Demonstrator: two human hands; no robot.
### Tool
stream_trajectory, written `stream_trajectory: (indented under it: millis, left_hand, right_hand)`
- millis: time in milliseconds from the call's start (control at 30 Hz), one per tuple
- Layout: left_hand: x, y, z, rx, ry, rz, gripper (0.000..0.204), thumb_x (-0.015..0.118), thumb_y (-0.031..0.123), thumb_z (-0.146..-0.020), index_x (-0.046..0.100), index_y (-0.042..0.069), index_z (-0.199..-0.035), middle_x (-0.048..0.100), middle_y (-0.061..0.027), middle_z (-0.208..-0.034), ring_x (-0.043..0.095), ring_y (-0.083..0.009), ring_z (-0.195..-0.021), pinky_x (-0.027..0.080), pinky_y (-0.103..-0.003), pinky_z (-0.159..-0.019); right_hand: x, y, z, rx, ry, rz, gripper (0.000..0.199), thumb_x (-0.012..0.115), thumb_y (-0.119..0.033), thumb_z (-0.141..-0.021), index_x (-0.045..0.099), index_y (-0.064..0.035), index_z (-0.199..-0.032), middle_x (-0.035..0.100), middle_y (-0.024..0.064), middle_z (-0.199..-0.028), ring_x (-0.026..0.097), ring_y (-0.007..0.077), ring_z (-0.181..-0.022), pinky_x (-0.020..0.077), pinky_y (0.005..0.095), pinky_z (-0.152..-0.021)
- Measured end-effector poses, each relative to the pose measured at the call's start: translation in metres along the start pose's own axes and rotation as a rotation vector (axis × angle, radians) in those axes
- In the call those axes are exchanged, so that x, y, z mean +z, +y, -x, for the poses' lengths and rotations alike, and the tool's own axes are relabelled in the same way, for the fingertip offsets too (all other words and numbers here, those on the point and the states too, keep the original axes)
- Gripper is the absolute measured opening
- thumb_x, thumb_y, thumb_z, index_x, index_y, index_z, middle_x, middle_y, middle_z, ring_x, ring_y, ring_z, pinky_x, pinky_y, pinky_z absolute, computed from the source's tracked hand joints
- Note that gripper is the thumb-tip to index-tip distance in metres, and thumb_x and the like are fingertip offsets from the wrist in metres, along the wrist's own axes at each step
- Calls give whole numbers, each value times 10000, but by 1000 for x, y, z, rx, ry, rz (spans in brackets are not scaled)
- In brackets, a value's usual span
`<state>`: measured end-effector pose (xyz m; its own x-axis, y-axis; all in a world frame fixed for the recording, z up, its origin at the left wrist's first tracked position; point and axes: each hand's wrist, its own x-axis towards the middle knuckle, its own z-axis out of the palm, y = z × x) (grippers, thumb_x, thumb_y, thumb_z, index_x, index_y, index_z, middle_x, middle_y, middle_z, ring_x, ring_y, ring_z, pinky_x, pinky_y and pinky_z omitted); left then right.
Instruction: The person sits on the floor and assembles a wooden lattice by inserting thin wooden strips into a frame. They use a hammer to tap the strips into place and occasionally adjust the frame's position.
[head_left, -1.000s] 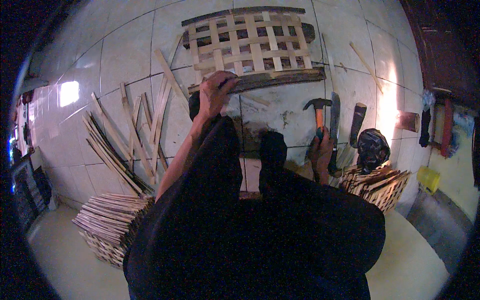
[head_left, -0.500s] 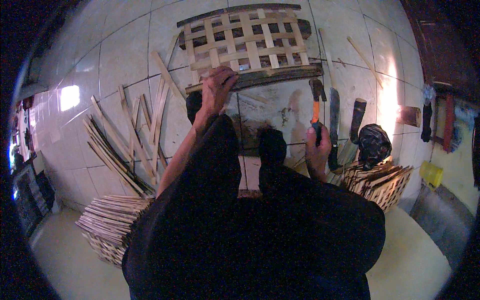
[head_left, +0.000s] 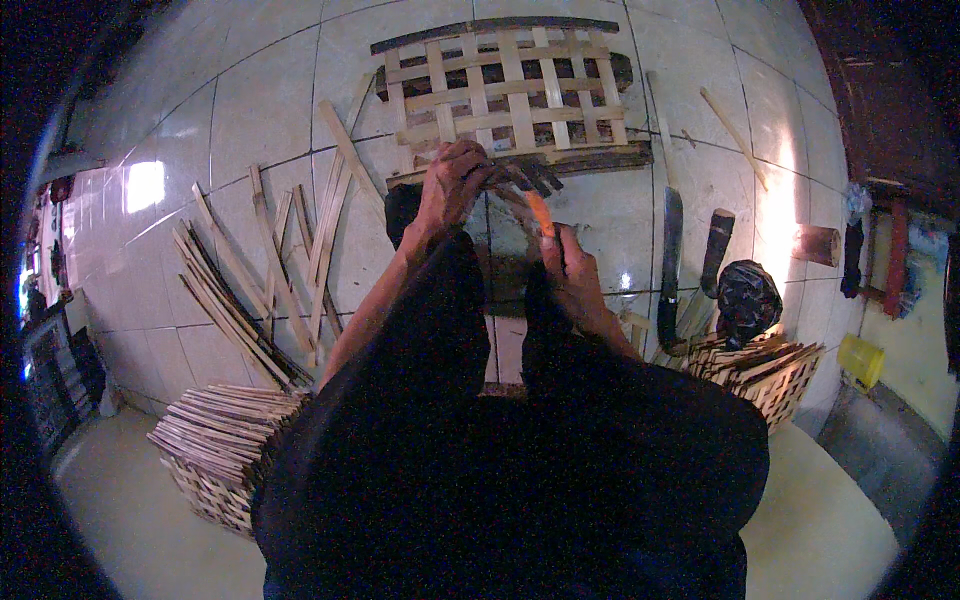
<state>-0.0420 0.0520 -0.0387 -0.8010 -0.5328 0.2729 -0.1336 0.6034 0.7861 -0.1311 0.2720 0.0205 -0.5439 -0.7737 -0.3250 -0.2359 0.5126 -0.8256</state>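
Observation:
A woven bamboo lattice panel (head_left: 512, 98) lies on the floor ahead of me, dark strips along its far and near edges. My left hand (head_left: 450, 190) is closed at the panel's near edge, towards its left side. Its fingertips are pressed together, and what they pinch is hidden. In my right hand (head_left: 575, 272) I grip a hammer (head_left: 541, 213) with an orange and black handle. The hammer's head is blurred by motion, close to the near edge strip and just right of my left fingers.
Loose bamboo strips (head_left: 290, 260) lie to the left, near a stack of woven panels (head_left: 215, 440). To the right are a machete (head_left: 671, 240), a short dark stick (head_left: 716, 245), a black plastic bag (head_left: 750, 298) and another stack of woven panels (head_left: 785, 375).
My right hand has swung the hammer left and in, from the panel's right corner to beside my left fingers. My left hand stays at the near edge. The whole view has shifted slightly.

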Motion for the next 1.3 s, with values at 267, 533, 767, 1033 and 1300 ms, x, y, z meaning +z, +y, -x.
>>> stream_trajectory:
  millis: [267, 533, 767, 1033, 1300]
  left_hand:
    - [3, 0, 3, 21, 66, -46, 137, 635, 133, -796, 665, 12, -852, 635, -117, -954, 592, -302, -878, 471, -388, -809]
    - [5, -13, 4, 59, 46, 7, 138, 629, 126, -783, 658, 11, -853, 632, -112, -940, 597, -298, -885, 484, -378, -775]
    - [5, -14, 2, 72, 49, -39, 128, 621, 123, -797, 665, 16, -850, 631, -112, -934, 598, -290, -883, 474, -384, -804]
    - [3, -6, 1, 13, 29, -12, 137, 629, 141, -796, 666, 17, -838, 630, -122, -931, 596, -304, -885, 469, -385, -805]
    - [5, -8, 1, -31, 21, -38, 133, 642, 147, -782, 666, 27, -834, 633, -129, -937, 591, -295, -912, 459, -392, -828]
  right_hand:
    - [0, -20, -7, 7, -14, 12, 419, 378, -421, -981, 438, -68, -1198, 611, 221, -745, 616, 420, -687, 455, 468, -595]
    - [4, -9, -9, 22, 54, -12, 361, 395, -388, -983, 474, -61, -1115, 585, 203, -722, 594, 402, -643, 439, 447, -570]
    - [2, -10, -11, 53, 56, 16, 331, 403, -372, -982, 482, -79, -1115, 579, 210, -705, 597, 411, -642, 447, 453, -571]
    - [15, 6, -23, 20, 11, 172, 376, 367, -402, -983, 448, -61, -1120, 620, 251, -785, 610, 463, -705, 463, 527, -600]
    - [10, -1, -13, -132, 104, 97, 321, 415, -347, -982, 402, -71, -1146, 626, 249, -766, 618, 457, -699, 476, 525, -597]
